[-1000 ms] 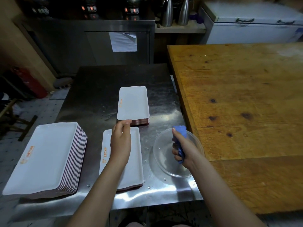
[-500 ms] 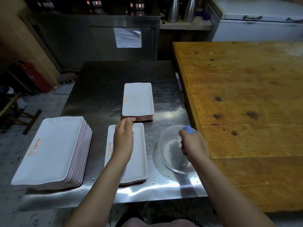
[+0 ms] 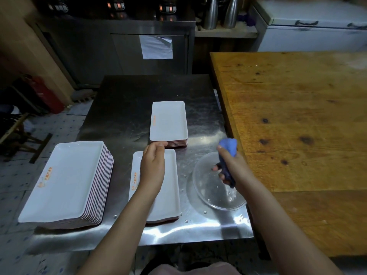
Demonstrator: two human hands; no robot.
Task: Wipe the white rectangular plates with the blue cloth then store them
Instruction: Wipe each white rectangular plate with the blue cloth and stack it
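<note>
Orange printed marks on the large plate stack [image 3: 65,181] and the near plate [image 3: 171,187] are too blurred to read.

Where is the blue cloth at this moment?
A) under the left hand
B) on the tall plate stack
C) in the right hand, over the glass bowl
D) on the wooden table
C: the right hand grips the cloth above the bowl; the left hand holds only a plate.
</note>
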